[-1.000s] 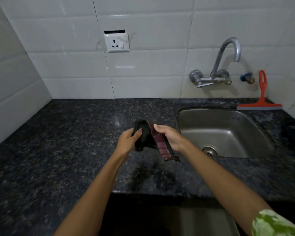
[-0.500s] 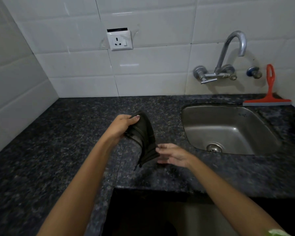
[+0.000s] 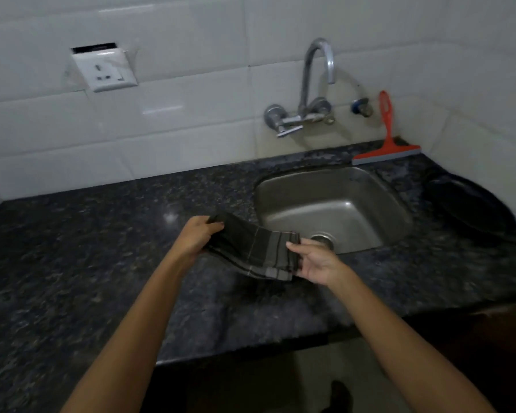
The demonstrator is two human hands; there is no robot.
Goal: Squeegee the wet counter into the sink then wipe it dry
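A dark striped cloth (image 3: 252, 250) is stretched out between both hands, just above the black speckled granite counter (image 3: 87, 263) and left of the steel sink (image 3: 334, 204). My left hand (image 3: 198, 235) grips the cloth's left end. My right hand (image 3: 313, 260) holds its right end, palm up, fingers under the edge. The red squeegee (image 3: 386, 144) leans against the tiled wall behind the sink, its blade on the counter.
A chrome tap (image 3: 307, 93) arches over the sink from the wall. A white socket (image 3: 103, 70) sits on the tiles at left. A dark round pan (image 3: 471, 204) lies on the counter right of the sink. The counter's front edge runs below my forearms.
The cloth hung folded from my left hand with my right hand beneath it; now both hands hold it and it is spread flat between them. My view has swung rightward.
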